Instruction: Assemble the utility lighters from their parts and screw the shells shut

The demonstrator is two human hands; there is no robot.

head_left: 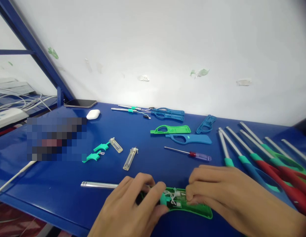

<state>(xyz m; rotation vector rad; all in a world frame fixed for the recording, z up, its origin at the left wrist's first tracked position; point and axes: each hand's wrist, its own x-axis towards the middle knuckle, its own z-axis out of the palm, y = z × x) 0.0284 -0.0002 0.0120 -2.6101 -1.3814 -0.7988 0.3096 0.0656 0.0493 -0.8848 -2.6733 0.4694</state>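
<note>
Both my hands rest on a green lighter handle shell lying open on the blue table. White wires and a teal part sit inside the shell. A silver tube sticks out to the left from it. My left hand has its fingers curled over the shell's left end. My right hand has its fingertips pressed together on the inner parts at the shell's middle.
A red-handled screwdriver lies just beyond my hands. Clear fuel tanks, teal triggers, green and blue handle shells lie further back. Several assembled long lighters fan out at right. A phone and white earbud case sit far left.
</note>
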